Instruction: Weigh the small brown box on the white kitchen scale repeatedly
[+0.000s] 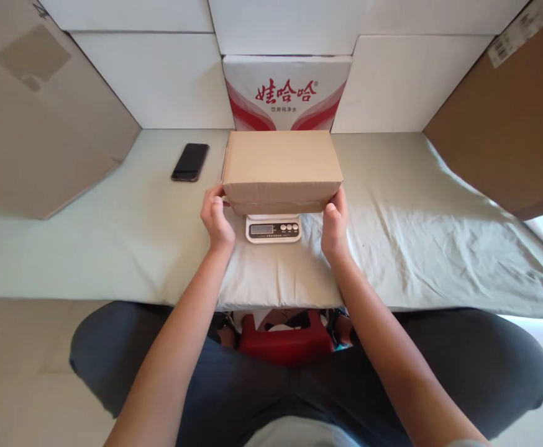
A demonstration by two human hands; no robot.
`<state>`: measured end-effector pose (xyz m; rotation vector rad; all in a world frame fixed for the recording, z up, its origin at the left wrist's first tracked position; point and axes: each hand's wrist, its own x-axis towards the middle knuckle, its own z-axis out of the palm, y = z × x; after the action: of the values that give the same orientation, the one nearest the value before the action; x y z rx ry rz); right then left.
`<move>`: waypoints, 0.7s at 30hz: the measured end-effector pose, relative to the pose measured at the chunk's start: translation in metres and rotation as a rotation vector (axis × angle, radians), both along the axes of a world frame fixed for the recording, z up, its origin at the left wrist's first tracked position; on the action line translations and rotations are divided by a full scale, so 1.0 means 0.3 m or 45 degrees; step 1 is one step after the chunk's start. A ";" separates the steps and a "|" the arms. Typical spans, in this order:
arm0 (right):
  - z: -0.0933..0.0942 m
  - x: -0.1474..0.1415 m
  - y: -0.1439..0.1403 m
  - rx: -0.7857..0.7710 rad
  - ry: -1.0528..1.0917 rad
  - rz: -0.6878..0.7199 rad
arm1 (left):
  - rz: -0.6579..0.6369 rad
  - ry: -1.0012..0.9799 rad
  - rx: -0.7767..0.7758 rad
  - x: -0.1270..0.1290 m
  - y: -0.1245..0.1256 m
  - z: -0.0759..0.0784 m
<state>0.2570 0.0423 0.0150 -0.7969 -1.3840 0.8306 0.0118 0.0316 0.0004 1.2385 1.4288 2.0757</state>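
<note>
The left hand [217,214] and right hand [335,220] hold a closed brown cardboard box [281,158] between them, each cupped at 1 of its 2 near corners, fingers partly hidden. The box extends away from the grip. Underneath, between the hands, the front of a white digital scale [273,238] shows; whether box and scale touch is unclear. A black phone [191,162] lies beyond the left hand, farther left.

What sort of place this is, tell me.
Likely a makeshift indoor workstation: a cloth-covered surface, white boxes stacked along its back, and a digital scale under the brown box.
</note>
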 end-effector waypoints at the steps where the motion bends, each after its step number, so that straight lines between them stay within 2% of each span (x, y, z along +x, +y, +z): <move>1: -0.001 -0.003 0.001 -0.011 0.003 0.002 | 0.006 0.011 -0.010 0.000 -0.005 0.002; 4: 0.004 -0.003 0.018 -0.002 -0.004 -0.006 | -0.011 0.025 -0.052 -0.009 -0.021 0.023; 8: 0.031 0.013 0.118 0.093 -0.028 -0.054 | -0.129 -0.051 -0.068 -0.039 -0.012 0.097; 11: 0.043 0.004 0.249 0.136 0.000 -0.088 | -0.240 -0.116 -0.019 -0.054 0.058 0.150; 13: 0.037 -0.021 0.332 0.133 0.041 -0.083 | -0.287 -0.132 0.025 -0.050 0.130 0.157; 16: 0.008 -0.069 0.409 0.126 0.176 -0.065 | -0.287 -0.242 0.010 -0.027 0.242 0.109; 21: -0.057 -0.104 0.454 0.096 0.285 -0.067 | -0.274 -0.353 -0.083 -0.010 0.347 -0.030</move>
<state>0.2259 0.1783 -0.0021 -0.6586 -1.1837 0.7965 0.0089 0.1356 -0.0087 0.9859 1.1749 1.9495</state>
